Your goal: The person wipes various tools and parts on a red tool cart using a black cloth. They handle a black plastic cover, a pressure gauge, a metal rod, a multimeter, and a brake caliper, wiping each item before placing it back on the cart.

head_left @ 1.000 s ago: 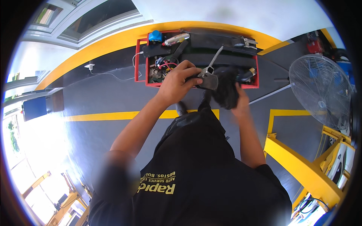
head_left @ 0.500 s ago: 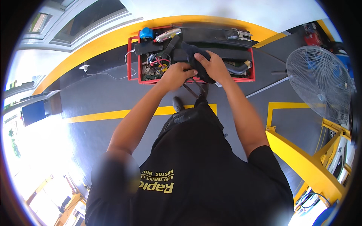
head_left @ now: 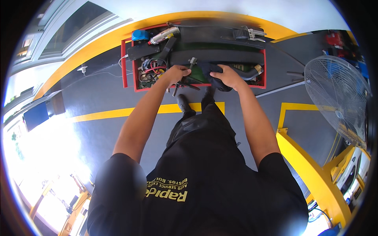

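Note:
My left hand is closed on a three-way wrench, a metal tool whose rod-like arms stick out above and below my fingers. In my right hand is a bunched black cloth, pinched under the thumb and hanging near the front edge of a red toolbox. Both hands are over the front of this open box, a short distance apart. The wrench and the cloth are separate.
Inside the box lie a spray can, a blue item, cables, a curved hose and a metal clamp-like tool. A large fan stands at the right, near a yellow steel beam.
My hands have moved apart. The cloth has come away from the wrench and shifted right with my right hand. The wrench now shows more fully in my left hand.

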Available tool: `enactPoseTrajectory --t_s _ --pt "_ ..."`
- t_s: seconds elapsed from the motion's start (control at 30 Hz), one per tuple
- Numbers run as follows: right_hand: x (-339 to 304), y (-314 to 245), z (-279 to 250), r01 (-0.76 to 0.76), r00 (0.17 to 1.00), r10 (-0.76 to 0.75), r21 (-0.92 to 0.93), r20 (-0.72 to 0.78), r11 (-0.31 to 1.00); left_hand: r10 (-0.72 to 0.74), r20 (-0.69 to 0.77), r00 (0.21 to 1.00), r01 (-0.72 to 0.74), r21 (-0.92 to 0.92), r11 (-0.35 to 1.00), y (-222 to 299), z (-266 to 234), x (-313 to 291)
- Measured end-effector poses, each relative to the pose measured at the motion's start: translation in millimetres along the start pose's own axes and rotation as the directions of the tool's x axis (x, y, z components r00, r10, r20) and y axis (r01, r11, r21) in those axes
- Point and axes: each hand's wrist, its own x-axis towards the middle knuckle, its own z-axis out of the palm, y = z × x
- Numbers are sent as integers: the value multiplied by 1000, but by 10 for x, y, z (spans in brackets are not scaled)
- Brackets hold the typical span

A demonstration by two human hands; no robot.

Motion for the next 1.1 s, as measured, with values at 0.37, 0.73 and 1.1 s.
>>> enactPoseTrajectory --t_s 0.37,0.73,1.1 --pt "713 -537 -186 178 984 -156 -398 88 900 -328 68 942 173 -938 301 -155 794 -400" --pt "811 -586 196 355 860 -496 -838 119 415 -499 -92 862 -124 -992 -32 -11 1158 -556" --pt "938 -255 318 345 802 -591 -873 83 345 -529 -147 836 -214 -975 -67 111 1206 -490"
